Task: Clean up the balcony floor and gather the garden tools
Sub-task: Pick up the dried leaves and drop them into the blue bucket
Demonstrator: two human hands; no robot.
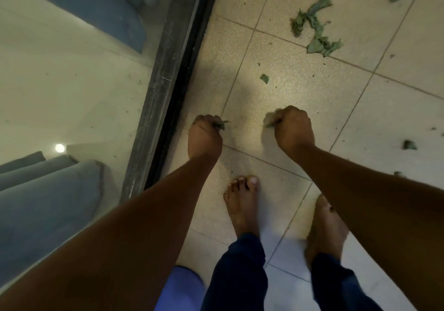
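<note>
Beige tiled floor (283, 99) beside a dark door track (168, 75). My left hand (204, 137) clutches leaf scraps (219, 124); my right hand (292, 128) curls tightly round another leaf bit (270, 124).

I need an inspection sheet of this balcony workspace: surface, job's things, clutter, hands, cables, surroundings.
Surface: beige tiled floor, with small dark crumbs.
Job's things: torn green leaves lie ahead to the right; no garden tools seen.
Clutter: small leaf bits scattered on tiles.
Hands: left hand grips leaf scraps; right hand grips leaf scraps too.
Cables: nothing seen.
Surroundings: dark door track at left, blue cushions behind glass; bare feet on tiles.
</note>
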